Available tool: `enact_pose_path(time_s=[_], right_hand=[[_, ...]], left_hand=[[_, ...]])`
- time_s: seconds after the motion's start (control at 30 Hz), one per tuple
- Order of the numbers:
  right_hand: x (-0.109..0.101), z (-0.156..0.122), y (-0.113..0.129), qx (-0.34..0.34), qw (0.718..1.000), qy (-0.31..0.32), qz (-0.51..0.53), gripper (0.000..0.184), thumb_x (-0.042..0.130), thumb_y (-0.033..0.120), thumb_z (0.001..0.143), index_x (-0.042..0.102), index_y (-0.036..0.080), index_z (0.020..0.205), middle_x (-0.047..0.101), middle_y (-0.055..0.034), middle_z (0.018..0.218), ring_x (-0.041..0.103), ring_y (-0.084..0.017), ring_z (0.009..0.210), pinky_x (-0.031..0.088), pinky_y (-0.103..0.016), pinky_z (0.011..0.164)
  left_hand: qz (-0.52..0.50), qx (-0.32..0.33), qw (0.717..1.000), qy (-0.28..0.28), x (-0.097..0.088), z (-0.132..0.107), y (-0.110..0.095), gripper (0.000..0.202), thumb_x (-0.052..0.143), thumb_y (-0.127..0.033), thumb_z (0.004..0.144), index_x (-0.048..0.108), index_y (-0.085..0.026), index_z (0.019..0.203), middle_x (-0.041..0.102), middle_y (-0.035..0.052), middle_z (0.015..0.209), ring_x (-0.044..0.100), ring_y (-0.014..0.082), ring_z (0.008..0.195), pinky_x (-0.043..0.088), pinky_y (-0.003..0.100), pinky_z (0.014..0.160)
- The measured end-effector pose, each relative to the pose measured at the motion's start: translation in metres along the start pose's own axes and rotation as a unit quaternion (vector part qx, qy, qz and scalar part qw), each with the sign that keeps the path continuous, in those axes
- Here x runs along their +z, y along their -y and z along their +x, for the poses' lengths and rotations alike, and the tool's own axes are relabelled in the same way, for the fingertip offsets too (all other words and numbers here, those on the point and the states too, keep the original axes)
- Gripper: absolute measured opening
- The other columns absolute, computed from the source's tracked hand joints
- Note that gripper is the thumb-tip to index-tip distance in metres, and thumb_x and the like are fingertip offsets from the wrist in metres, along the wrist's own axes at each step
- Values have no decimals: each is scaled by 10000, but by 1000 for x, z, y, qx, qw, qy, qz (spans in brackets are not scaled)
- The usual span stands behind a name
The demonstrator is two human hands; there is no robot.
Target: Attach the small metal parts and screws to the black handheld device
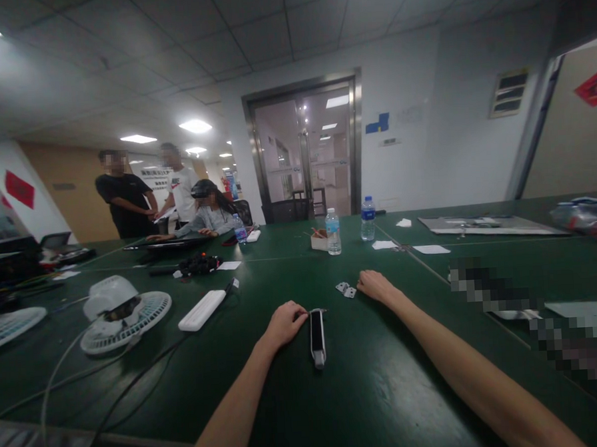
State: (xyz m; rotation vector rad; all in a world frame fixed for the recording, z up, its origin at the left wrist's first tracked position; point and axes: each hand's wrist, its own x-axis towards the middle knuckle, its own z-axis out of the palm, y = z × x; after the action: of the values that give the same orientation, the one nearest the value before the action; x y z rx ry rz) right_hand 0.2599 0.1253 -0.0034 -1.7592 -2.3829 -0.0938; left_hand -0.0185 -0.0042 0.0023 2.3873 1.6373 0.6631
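The left hand (pixel 286 323) is at the far end of a black-and-white device (pixel 317 339) on the green table (pixel 266 272); whether its fingers grip, I cannot tell. Rightward, a metal piece (pixel 346 290) lies beside the right hand (pixel 376 285), fingers curled, hold unclear.

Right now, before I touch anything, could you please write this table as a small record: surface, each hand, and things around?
Surface: green table
Left hand: beside the far end of a black-and-white tool; contact unclear
Right hand: next to a small metal piece; contact unclear
Middle, farther back: small box, one bottle beside it, another bottle farther right
Left side: white strip
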Motion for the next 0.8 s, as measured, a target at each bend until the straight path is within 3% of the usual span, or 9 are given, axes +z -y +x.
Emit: enact_pose_path(time_s=[0.27, 0.5, 0.67, 0.8], right_hand=[[-11, 5, 14, -27, 999, -16, 30, 215, 376, 151, 891, 568, 83, 958, 630, -182, 948, 608, -240, 917, 408, -279, 752], [-27, -7, 62, -141, 984, -78, 75, 235, 363, 178, 907, 567, 119, 1008, 609, -131, 1000, 555, -211, 945, 401, -282, 813], [-16, -32, 98, -198, 974, -70, 81, 253, 352, 169, 908, 594, 136, 972, 612, -108, 962, 545, -196, 908, 403, -282, 808], [-3, -48, 107, -209, 971, -65, 92, 239, 357, 144, 904, 588, 118, 959, 607, -109, 930, 540, -192, 888, 403, -288, 812]], left_hand=[[-8, -7, 1000, 7, -1, -1, -1, 260, 457, -332, 872, 669, -192, 926, 613, 44, 899, 552, 169, 830, 432, 289, 737], [-8, 1, 1000, -5, 2, 0, 3, 252, 463, -329, 868, 671, -189, 898, 614, 44, 883, 556, 169, 828, 429, 282, 735], [3, 9, 1000, -15, 6, 2, 5, 248, 467, -321, 865, 677, -190, 884, 618, 45, 860, 558, 172, 821, 426, 280, 736], [7, 19, 1000, -22, 5, 1, 5, 258, 456, -324, 871, 675, -190, 894, 616, 43, 862, 555, 172, 820, 425, 281, 733]])
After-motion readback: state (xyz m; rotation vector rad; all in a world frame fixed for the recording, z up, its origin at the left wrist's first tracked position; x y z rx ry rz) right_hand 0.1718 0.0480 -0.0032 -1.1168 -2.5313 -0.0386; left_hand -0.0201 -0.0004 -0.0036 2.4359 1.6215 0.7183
